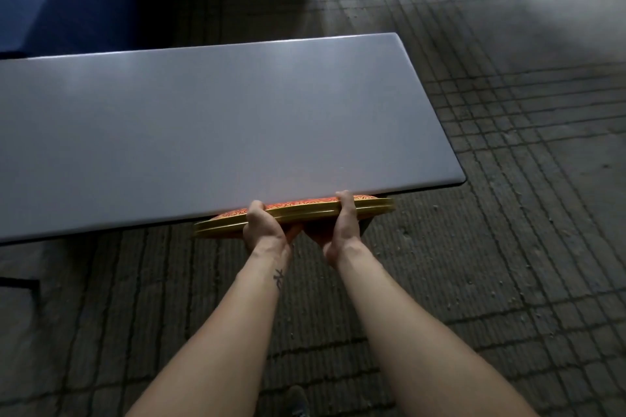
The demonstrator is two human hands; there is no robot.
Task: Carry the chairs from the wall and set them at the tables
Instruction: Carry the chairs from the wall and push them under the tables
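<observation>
Gripping the chair (305, 210) by its gold top rail, left hand (262, 228) and right hand (342, 227) likely find it stiff and light; tabletop (203, 118) just beyond.

2 hands (263, 230) (342, 225) on probable chair back (299, 210)

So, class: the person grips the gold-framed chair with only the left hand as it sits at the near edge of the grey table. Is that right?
Not quite. The head view shows both hands on it: the left hand and the right hand each grip the gold-framed chair, which does sit at the near edge of the grey table.
</observation>
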